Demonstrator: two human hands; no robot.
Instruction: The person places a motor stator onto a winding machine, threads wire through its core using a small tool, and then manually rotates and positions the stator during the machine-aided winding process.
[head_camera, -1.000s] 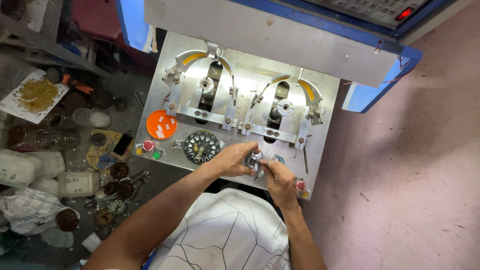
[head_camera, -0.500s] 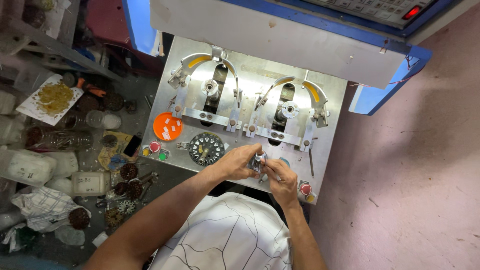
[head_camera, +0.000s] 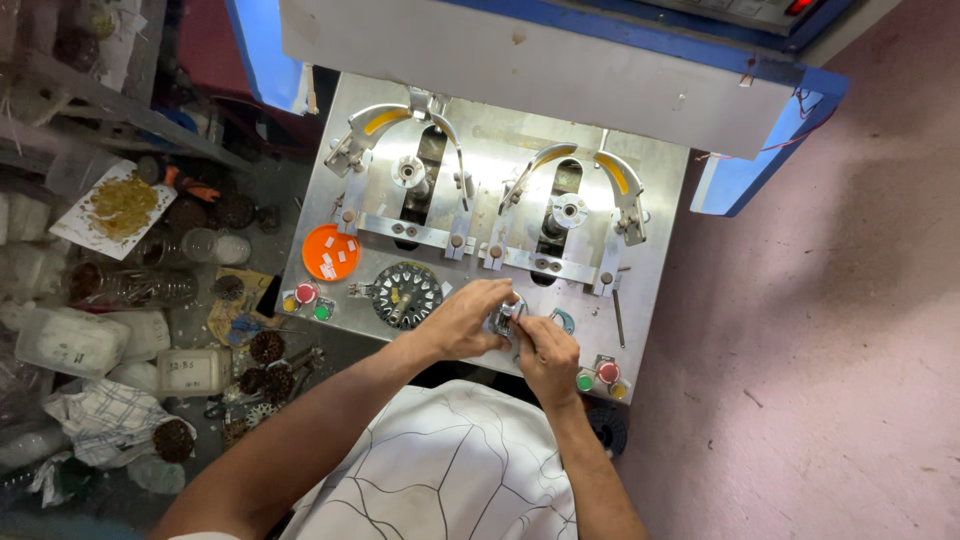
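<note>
At a steel machine panel (head_camera: 660, 200), white plastic jars (head_camera: 75, 340) crowd the floor beside it; an orange round label (head_camera: 330, 252) sits above red buttons. Left hand (head_camera: 462, 318) and right hand (head_camera: 547, 350) pinch a small metal part (head_camera: 503, 317) at the panel's front edge.

place: workshop | signs: metal machine panel (head_camera: 480, 215), push buttons (head_camera: 306, 294), cluttered parts jars (head_camera: 190, 370)

I count two curved yellow-marked guards: left guard (head_camera: 400, 125), right guard (head_camera: 585, 165). Two red buttons (head_camera: 306, 293), one orange disc (head_camera: 330, 252), one toothed dial (head_camera: 405, 294).
</note>
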